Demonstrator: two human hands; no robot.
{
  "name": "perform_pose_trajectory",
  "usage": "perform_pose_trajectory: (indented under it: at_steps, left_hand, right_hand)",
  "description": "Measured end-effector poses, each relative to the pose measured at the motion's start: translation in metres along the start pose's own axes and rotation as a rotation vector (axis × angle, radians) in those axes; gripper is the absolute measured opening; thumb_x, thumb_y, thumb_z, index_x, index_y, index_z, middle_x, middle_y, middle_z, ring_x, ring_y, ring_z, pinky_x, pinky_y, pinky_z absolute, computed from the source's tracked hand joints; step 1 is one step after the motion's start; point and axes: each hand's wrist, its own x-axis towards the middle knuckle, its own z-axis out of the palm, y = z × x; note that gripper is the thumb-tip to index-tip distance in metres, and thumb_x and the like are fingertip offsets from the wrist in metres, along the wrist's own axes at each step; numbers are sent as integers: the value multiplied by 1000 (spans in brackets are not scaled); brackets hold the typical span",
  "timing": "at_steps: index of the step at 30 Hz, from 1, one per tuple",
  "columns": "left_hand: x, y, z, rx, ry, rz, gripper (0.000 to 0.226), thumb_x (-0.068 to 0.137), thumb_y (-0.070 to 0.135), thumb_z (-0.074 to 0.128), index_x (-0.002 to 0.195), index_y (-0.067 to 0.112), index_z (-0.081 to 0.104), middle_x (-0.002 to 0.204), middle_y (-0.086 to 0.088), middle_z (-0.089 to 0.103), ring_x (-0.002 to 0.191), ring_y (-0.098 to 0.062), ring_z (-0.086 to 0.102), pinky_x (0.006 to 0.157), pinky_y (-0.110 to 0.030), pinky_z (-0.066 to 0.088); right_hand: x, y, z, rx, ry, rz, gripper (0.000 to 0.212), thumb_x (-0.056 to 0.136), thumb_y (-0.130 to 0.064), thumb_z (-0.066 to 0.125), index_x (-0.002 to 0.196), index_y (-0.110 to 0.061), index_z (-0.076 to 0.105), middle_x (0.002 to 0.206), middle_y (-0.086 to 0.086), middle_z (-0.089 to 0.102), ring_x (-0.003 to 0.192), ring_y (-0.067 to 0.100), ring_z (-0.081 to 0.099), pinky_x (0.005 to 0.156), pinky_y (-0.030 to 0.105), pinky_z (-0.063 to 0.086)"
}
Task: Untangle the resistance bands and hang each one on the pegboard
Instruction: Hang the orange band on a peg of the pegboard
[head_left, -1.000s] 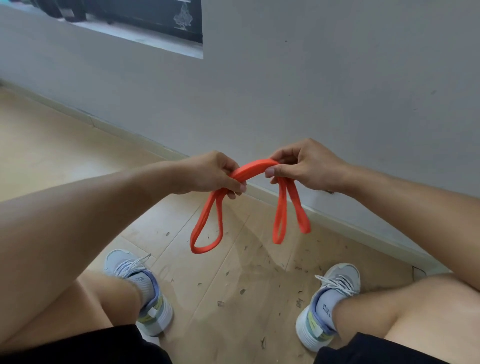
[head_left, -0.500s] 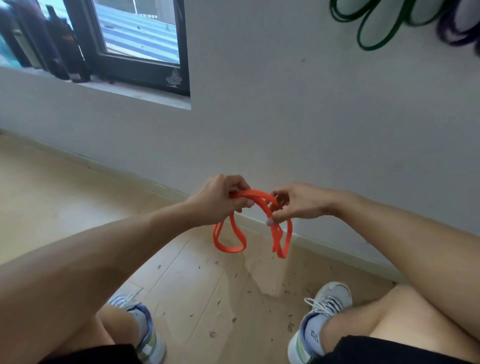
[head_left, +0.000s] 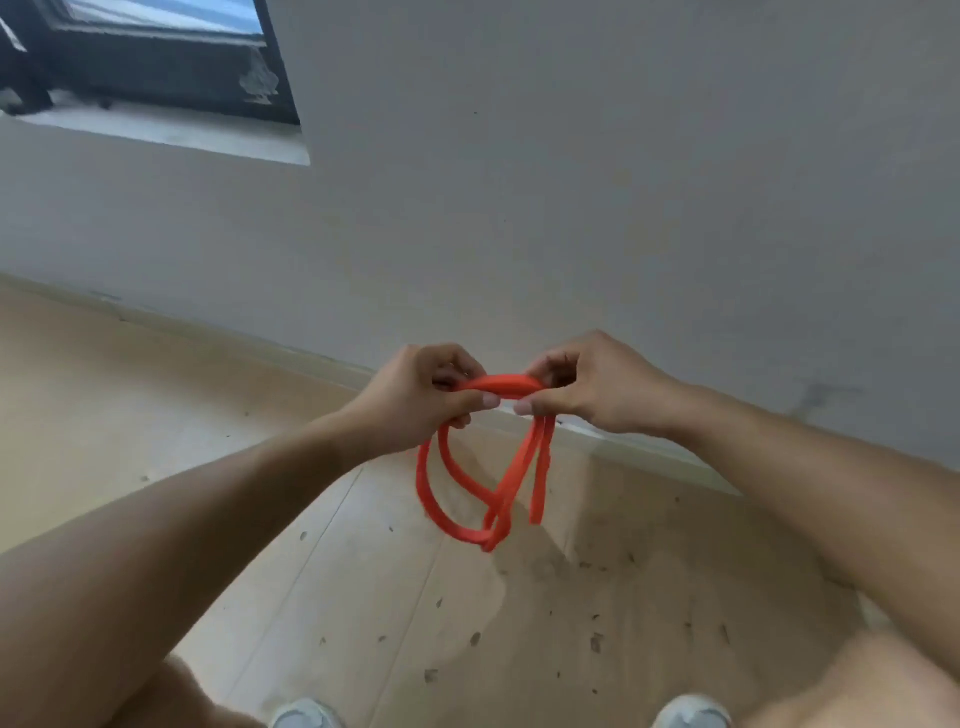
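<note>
An orange resistance band (head_left: 467, 488) hangs folded between my two hands in front of a grey wall. My left hand (head_left: 415, 400) grips one end of its top stretch, fingers curled round it. My right hand (head_left: 592, 389) pinches the other end, thumb against the band. Below the hands the band drops in two loops that cross near the bottom. No pegboard is in view.
A grey wall (head_left: 623, 208) with a pale skirting board runs close ahead. A dark-framed window (head_left: 156, 67) sits at the upper left. The wooden floor (head_left: 389, 623) is strewn with small dark flecks. My shoes (head_left: 691, 714) show at the bottom edge.
The view has tipped back down, so the green and purple bands hanging on the wall left the frame. My hands stay close together and the hanging loops now cross each other.
</note>
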Motion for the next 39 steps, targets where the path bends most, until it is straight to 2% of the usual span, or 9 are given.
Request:
perform_pose_trajectory:
  at_steps: [6, 8, 10, 16, 22, 26, 33, 37, 39]
  left_hand:
    - [78, 25, -5, -207, 171, 66, 30, 88, 22, 78, 113, 23, 60, 82, 0, 75, 71, -12, 72, 69, -25, 58]
    - [97, 58, -23, -138, 195, 108, 24, 91, 24, 75, 106, 25, 57, 82, 3, 73, 72, -10, 72, 68, -23, 58]
    - [106, 100, -48, -75, 206, 139, 19, 91, 24, 74, 100, 25, 56, 83, 6, 72, 72, -8, 72, 68, -25, 60]
    - [88, 257, -144, -127, 168, 144, 15, 90, 22, 75, 95, 15, 63, 83, 1, 75, 77, -16, 75, 74, -49, 62]
    - [48, 392, -223, -213, 154, 85, 17, 87, 29, 77, 90, 19, 65, 82, -1, 75, 76, -20, 75, 74, -49, 62]
    - [35, 458, -255, -236, 169, 64, 18, 85, 24, 80, 86, 14, 66, 80, 1, 77, 77, -16, 75, 71, -30, 61]
    - [36, 537, -293, -314, 126, 97, 23, 83, 22, 82, 88, 5, 66, 80, 0, 78, 77, -15, 75, 72, -24, 58]
    - [49, 569, -298, -384, 99, 187, 26, 81, 17, 81, 90, 0, 63, 77, 1, 75, 70, -11, 70, 69, -21, 54]
    - [59, 579, -297, -413, 106, 225, 29, 79, 24, 80, 90, 3, 64, 82, -3, 76, 77, -19, 73, 74, -30, 58]
  right_hand:
    - [44, -6, -42, 296, 297, 94, 26, 86, -21, 84, 100, -24, 63, 86, -1, 80, 75, 10, 76, 61, 19, 54]
    - [52, -28, -71, 315, 391, 107, 29, 85, -24, 85, 95, -23, 57, 86, 2, 79, 76, 16, 76, 63, 26, 59]
    - [51, -61, -103, 308, 441, 108, 27, 84, -22, 86, 87, -22, 59, 83, 2, 77, 77, 18, 76, 73, 32, 61]
    - [6, -206, -204, 375, 469, 186, 22, 83, -25, 87, 85, -24, 65, 83, -8, 76, 77, 1, 72, 73, 16, 55]
    - [-51, -339, -284, 433, 516, 186, 21, 81, -20, 88, 86, -21, 68, 83, -10, 77, 80, 0, 72, 71, 15, 56]
    - [-74, -395, -325, 438, 560, 159, 21, 81, -22, 88, 89, -23, 69, 84, -15, 76, 83, 0, 73, 74, 18, 58]
    - [-98, -448, -380, 443, 637, 100, 21, 79, -25, 88, 87, -27, 70, 90, -3, 78, 88, 17, 77, 82, 44, 65]
    - [-104, -462, -406, 448, 724, 29, 18, 80, -22, 87, 86, -26, 70, 88, -6, 78, 86, 17, 77, 80, 40, 64]
    - [-103, -464, -417, 464, 771, 13, 18, 80, -24, 86, 87, -25, 69, 88, -7, 78, 86, 19, 77, 78, 37, 64]
